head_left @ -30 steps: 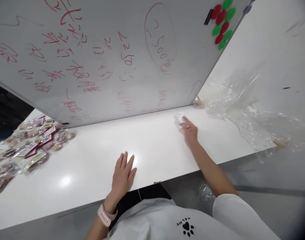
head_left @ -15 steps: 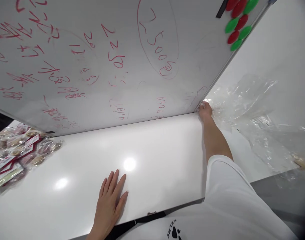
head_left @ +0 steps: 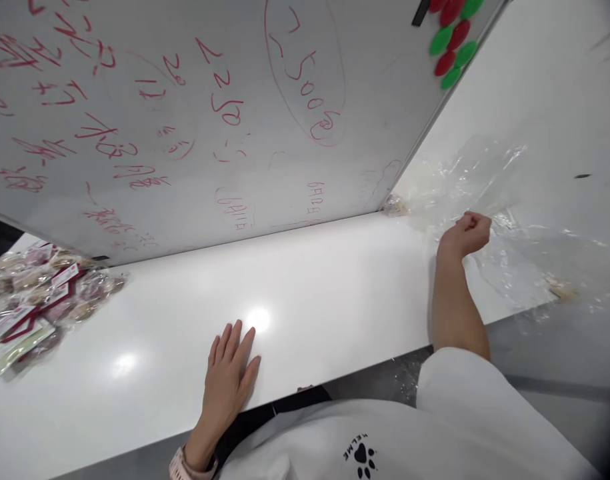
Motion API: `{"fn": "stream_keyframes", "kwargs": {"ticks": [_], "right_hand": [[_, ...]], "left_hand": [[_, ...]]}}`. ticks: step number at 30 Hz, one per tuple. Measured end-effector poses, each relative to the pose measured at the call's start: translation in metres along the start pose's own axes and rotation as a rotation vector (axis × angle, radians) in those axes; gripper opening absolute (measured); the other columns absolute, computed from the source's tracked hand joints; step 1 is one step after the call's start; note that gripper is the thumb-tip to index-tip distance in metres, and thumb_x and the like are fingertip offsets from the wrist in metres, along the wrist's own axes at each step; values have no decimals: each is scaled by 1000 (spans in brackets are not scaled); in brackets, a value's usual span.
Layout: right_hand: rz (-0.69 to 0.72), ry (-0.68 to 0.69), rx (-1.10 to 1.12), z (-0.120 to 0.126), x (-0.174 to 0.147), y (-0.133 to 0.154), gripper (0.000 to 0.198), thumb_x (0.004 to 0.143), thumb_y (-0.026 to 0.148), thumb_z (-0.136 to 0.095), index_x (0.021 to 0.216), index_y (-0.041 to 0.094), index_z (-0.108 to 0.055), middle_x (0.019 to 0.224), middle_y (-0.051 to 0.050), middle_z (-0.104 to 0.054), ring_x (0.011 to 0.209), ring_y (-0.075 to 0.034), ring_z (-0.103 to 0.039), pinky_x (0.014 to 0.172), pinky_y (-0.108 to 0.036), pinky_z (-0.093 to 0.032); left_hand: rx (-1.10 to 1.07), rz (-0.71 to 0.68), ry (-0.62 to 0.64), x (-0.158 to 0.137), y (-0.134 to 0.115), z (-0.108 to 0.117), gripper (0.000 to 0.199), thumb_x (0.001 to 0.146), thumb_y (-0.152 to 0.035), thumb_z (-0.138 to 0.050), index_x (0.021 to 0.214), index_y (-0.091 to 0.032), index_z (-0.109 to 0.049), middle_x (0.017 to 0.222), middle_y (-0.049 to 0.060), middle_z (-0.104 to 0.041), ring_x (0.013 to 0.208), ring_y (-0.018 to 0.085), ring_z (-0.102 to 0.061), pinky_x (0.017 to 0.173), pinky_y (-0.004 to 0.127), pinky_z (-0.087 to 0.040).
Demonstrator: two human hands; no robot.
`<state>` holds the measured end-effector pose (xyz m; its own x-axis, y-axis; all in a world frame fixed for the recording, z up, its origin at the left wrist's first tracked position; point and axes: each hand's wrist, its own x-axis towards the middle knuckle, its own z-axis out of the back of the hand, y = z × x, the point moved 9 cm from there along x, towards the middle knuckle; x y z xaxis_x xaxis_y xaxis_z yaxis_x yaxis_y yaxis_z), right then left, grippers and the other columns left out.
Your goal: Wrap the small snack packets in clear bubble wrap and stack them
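Note:
My left hand (head_left: 229, 370) lies flat on the white tabletop (head_left: 305, 293), its fingers stretched out and holding nothing. My right hand (head_left: 467, 233) is closed, fingers curled in, over the right end of the table. Around and behind it spreads clear plastic film (head_left: 489, 167), crumpled and see-through. What the curled fingers hold, if anything, is hidden. A small clear-wrapped item (head_left: 395, 205) sits at the lower right corner of the whiteboard (head_left: 265, 153).
The whiteboard stands along the table's far side, with red handwriting and red and green magnets (head_left: 452, 40). Several clear-wrapped packets with red-and-white labels (head_left: 39, 293) are piled at the left. A light brown piece (head_left: 562, 290) shows within the film near the right edge.
My right hand has moved from the whiteboard's corner to the right and towards me. A small wrapped item now shows at that corner. My left hand stays flat on the table.

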<state>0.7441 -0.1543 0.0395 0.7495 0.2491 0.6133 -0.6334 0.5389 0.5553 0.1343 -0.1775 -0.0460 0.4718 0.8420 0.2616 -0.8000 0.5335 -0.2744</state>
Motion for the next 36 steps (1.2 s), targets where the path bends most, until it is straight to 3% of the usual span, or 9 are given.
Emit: {"fn": "stream_keyframes", "kwargs": {"ticks": [5, 9, 14, 21, 25, 28, 30, 33, 36], "right_hand": [[75, -58, 57, 48, -53, 41, 31, 95, 30, -40, 112, 19, -64, 116, -15, -63, 114, -26, -56, 102, -44, -41], [-121, 384, -95, 5, -53, 28, 39, 85, 33, -58, 121, 20, -65, 154, -18, -35, 147, -35, -21, 114, -61, -21], [-166, 621, -28, -20, -74, 26, 34, 88, 28, -51, 110, 10, -69, 125, -24, -60, 126, -34, -51, 107, -61, -36], [197, 762, 595, 46, -289, 149, 28, 92, 40, -54, 105, 25, -74, 114, -11, -70, 116, -28, -59, 108, -52, -46], [512, 1208, 883, 116, -403, 230, 17, 91, 42, -63, 95, 32, -77, 109, -7, -70, 114, -27, -60, 103, -49, -49], [594, 1512, 952, 144, -431, 247, 18, 88, 45, -67, 94, 30, -77, 115, -5, -68, 109, -24, -63, 98, -43, -51], [386, 1355, 873, 128, -401, 229, 29, 90, 50, -62, 88, 24, -74, 103, -6, -69, 94, -22, -65, 88, -39, -54], [86, 829, 553, 95, -334, 176, 42, 89, 58, -58, 105, 20, -70, 106, -11, -67, 90, -24, -62, 84, -44, -53], [190, 749, 333, 58, -314, 167, 68, 85, 61, -61, 139, 21, -54, 139, -17, -53, 119, -34, -52, 98, -54, -44]], "left_hand": [[-44, -9, -21, 0, -1, 1, 57, 98, -34, -50, 153, -36, -38, 162, 3, -34, 152, 29, -29, 123, 56, -28], [-66, -2, 11, 0, 0, 0, 51, 99, -37, -48, 150, -33, -45, 162, 4, -34, 152, 28, -27, 123, 55, -26], [-103, 21, 28, 0, 3, -3, 49, 99, -40, -46, 147, -30, -50, 161, 6, -36, 153, 29, -26, 124, 55, -25], [-555, 291, 78, 5, 13, 3, 55, 94, -50, -54, 144, -28, -51, 158, 8, -42, 151, 29, -30, 125, 53, -22], [-1314, 628, 48, -3, 27, 10, 64, 96, -56, -47, 152, -28, -35, 156, 12, -45, 134, 25, -54, 106, 42, -48], [-1528, 813, 58, -21, 41, 16, 73, 88, -54, -64, 149, -25, -38, 145, 15, -55, 117, 25, -65, 91, 37, -54], [-1491, 874, 66, -33, 55, 24, 81, 80, -48, -75, 148, -24, -39, 141, 15, -58, 112, 26, -66, 88, 36, -54], [-1235, 849, 30, -39, 81, 48, 76, 79, -53, -74, 142, -19, -48, 136, 16, -61, 114, 28, -64, 92, 38, -51], [-881, 703, 35, -18, 91, 74, 68, 82, -63, -67, 134, -19, -58, 131, 15, -63, 119, 30, -61, 96, 40, -47]]}}
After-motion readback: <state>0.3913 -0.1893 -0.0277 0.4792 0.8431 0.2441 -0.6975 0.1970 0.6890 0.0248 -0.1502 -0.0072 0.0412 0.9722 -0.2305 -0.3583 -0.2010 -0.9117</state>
